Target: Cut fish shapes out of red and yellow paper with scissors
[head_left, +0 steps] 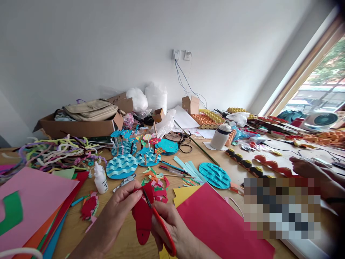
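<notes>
My left hand (pixel 122 201) pinches a piece of red paper (pixel 143 225) by its upper left edge. The paper hangs down to a rounded end that bears a dark line and a dot. In my right hand (pixel 175 225) is a pair of scissors (pixel 163 228) with red-orange handles. Their blades lie across the red paper near its top, between my two hands. Small paper scraps (pixel 159 185) in red, green and orange lie just beyond my fingers. A large red sheet (pixel 212 219) spreads out to the right of my right hand.
A white glue bottle (pixel 100 180) stands left of my hands. Stacked coloured paper (pixel 40 201) covers the left side. Blue wavy discs (pixel 122 167) sit ahead, and a blue oval (pixel 215 175) lies to the right. Another person's hand (pixel 307 169) is at far right beside egg-carton strips (pixel 244 162).
</notes>
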The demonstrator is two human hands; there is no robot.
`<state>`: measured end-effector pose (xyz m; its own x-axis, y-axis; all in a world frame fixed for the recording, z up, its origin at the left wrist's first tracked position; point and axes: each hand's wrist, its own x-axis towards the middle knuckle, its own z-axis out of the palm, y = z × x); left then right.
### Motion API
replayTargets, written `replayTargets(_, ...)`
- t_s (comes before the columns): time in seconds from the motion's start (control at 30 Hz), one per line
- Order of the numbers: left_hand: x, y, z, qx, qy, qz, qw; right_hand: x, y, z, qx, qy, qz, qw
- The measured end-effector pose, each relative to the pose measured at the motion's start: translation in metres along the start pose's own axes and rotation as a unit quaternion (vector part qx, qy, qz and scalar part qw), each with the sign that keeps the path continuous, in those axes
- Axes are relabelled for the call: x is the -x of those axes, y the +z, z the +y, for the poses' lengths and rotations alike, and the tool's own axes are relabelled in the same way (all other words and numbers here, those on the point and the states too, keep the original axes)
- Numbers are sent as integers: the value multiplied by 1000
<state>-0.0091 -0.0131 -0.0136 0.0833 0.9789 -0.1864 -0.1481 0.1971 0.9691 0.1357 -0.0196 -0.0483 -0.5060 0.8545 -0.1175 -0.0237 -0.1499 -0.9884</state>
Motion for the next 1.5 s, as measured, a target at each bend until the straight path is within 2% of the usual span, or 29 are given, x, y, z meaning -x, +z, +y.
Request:
replayTargets(0.13, 0, -7, 3, 10, -3, -36, 999, 0, -5, 3, 23, -5, -17, 1000)
replayTargets(0.3, 3, -12, 17, -62, -30, -93, 993, 0, -10, 3, 74, -33, -35, 996)
replayTargets(0.47, 5, -16, 28, -93, -19, -80, 992, -1, -10, -2, 102, -16, -35, 994)
replayTargets(0.57, 4, -19, 26, -103, -15, -83, 991, 0, -10, -4, 76, 5, -51, 996)
replayTargets(0.7, 3, -21, 21, -106, -18, -92, 990, 0, -9, -1, 34, -10, -87, 996)
replayTargets(0.93, 4, -18, 18, -74, -6, -119, 990, 1, -9, -2, 37, -16, -85, 996)
replayTargets(1.17, 5, -19, 18, -79, -58, -133, 986, 1, -9, -4, 20, -3, -84, 996)
replayTargets(1.27, 6, -18, 20, -84, -39, -126, 988, 1, -10, -5, 35, 14, -71, 997)
replayTargets(1.37, 6, -20, 21, -111, -58, -147, 981, 2, -11, -6, 64, 28, -64, 996)
replayTargets(1.5, 3, -25, 22, -158, -41, -159, 974, 2, -13, -6, 106, -2, -74, 992)
